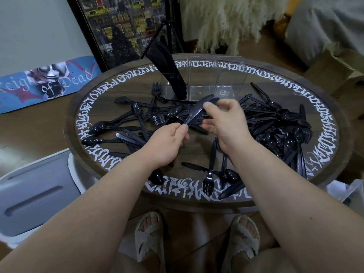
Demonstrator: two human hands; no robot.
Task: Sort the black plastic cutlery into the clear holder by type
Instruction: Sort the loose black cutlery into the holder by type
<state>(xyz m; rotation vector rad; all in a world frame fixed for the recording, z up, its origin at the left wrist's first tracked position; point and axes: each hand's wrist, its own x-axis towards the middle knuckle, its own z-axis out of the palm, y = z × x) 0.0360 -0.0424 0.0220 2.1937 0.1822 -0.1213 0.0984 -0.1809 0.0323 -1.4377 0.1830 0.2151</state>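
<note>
Both hands are over the middle of the round table (199, 152), and it is knives in play; the left hand (167, 142) pinches the handle end of a small bunch of black knives (197, 111) between thumb and curled fingers, the blades slanting up and away to the right; the right hand (226, 123) meets the bunch at the far end, its thumb against the blades and its fingers loosely bent around them, though whether it truly grips or only steadies them I cannot tell; the bunch hangs clear of the tabletop, just in front of the clear holder (212, 81); that holder stands at the far side of the table, with compartments side by side; the left compartment is packed with a stack of black cutlery (167, 67) leaning up and to the left, and the type is too dark to read; the compartments to the right show only clear walls and floor; loose cutlery (281, 131) lies scattered all across the wood, thickest in a heap of spoons at the right, with forks and spoons fanned to the left and one fork (208, 180) pointing towards the near rim; white lettering rings the table edge; below, two feet in pale slippers (149, 237) on the floor.
</note>
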